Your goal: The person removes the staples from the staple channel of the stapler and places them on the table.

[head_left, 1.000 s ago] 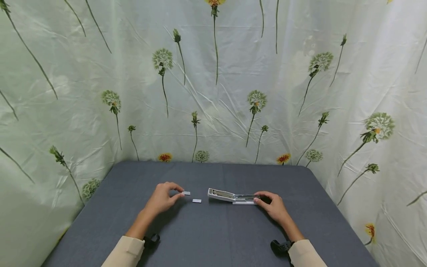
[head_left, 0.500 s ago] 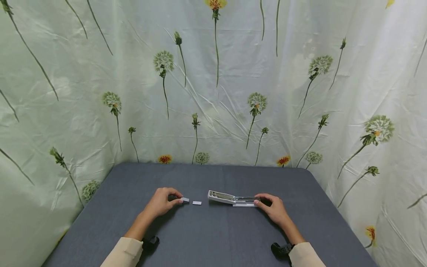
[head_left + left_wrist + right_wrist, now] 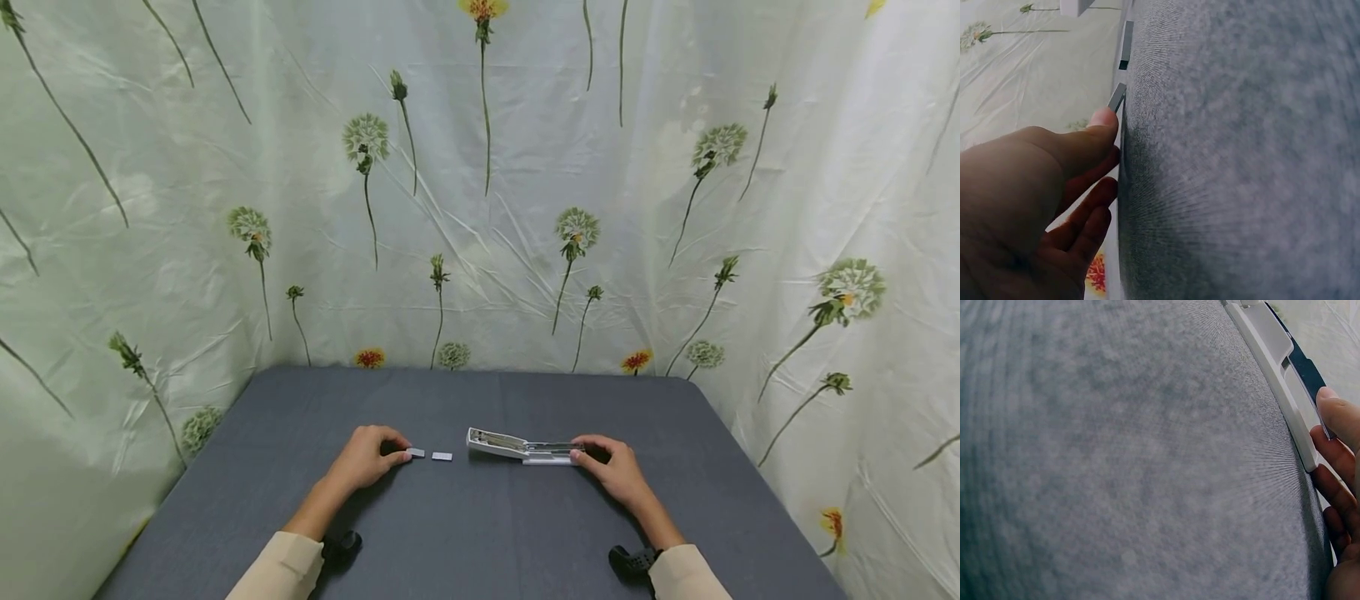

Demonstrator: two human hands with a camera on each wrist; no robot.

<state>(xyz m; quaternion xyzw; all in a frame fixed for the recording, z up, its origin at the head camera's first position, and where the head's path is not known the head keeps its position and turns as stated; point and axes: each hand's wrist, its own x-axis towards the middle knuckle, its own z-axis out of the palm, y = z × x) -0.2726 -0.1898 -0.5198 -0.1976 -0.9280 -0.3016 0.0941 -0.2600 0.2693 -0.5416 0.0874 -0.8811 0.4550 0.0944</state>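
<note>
In the head view, my left hand point(image 3: 365, 457) pinches a short strip of staples point(image 3: 416, 452) between thumb and fingertips, low over the cloth. The strip tilts in the left wrist view, its far end close to the surface. Just right of it lies a second strip of staples point(image 3: 442, 457), untouched. A white stapler point(image 3: 495, 442) lies unfolded on the table, its top swung back to the left and its inside facing up. With thumb and index finger, my right hand point(image 3: 617, 468) grips the right end of the stapler's dark metal magazine point(image 3: 1307, 369), above the white base point(image 3: 1288, 412).
A dark grey cloth point(image 3: 480, 533) covers the table. Behind it and at both sides hangs a pale curtain point(image 3: 495, 217) printed with dandelions. Black straps circle both wrists.
My left hand has brought its staple strip down and nearer to me, about level with the other strip. The right hand and the stapler stay in place.
</note>
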